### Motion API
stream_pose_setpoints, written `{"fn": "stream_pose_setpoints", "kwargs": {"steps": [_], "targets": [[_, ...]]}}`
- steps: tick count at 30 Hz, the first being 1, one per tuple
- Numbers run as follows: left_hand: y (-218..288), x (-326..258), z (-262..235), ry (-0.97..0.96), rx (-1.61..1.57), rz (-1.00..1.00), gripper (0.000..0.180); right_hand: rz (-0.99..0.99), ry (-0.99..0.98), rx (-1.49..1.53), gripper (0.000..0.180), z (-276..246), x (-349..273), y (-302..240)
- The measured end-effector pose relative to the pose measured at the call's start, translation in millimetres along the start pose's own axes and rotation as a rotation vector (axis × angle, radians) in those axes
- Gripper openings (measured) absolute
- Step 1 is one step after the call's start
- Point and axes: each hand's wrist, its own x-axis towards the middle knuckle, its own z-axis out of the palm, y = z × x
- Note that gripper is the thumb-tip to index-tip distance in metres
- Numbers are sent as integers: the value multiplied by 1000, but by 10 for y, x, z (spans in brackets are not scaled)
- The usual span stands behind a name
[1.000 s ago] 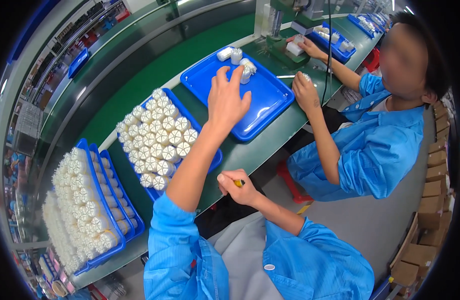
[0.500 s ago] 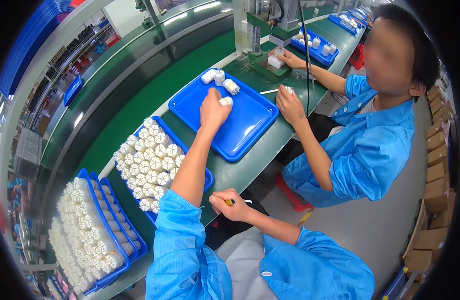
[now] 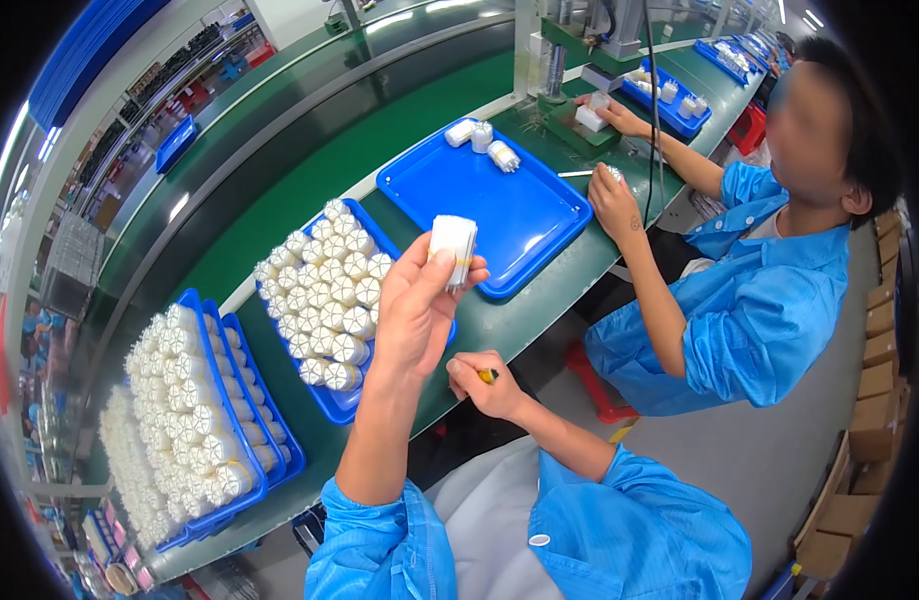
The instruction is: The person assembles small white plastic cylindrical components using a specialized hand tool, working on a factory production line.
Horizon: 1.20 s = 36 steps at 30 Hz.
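Note:
Held up over the near side of the bench is a white ribbed cylindrical part [image 3: 452, 245], with a thin yellowish band around it. My left hand [image 3: 411, 318] grips it between thumb and fingers. Beyond it lies a blue tray [image 3: 514, 230] with three similar parts [image 3: 502, 155] grouped at its far end. My right hand [image 3: 494, 388] is closed at the bench's near edge around a small yellow-and-black handle [image 3: 489, 376], mostly hidden by the fingers. Left of my left hand, a second blue tray [image 3: 339, 405] is packed with white cylinders [image 3: 324, 285].
Stacked blue trays [image 3: 254, 440] full of white parts stand at the left end of the bench. At the right, a co-worker [image 3: 739, 290] has one hand at a green press [image 3: 579, 128] and the other holding a part. A thin cable [image 3: 651, 120] hangs beside them.
My left hand has lifted the white part out of the blue tray and brought it nearer to me. My right hand keeps its grip on the handle. The whole view has shifted slightly.

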Motion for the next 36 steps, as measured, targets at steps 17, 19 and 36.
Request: {"fn": "stream_pose_setpoints", "kwargs": {"steps": [17,19,36], "targets": [[-52,-680,-334,-113,-458,81,53,29,17,-34,41,29,17,-21],[-84,-702,-353,-110,-476,95,55,49,29,-44,41,29,14,-17],[-53,-761,-513,-267,287,590,47,7,-11,-47,41,0,19,-38]]}}
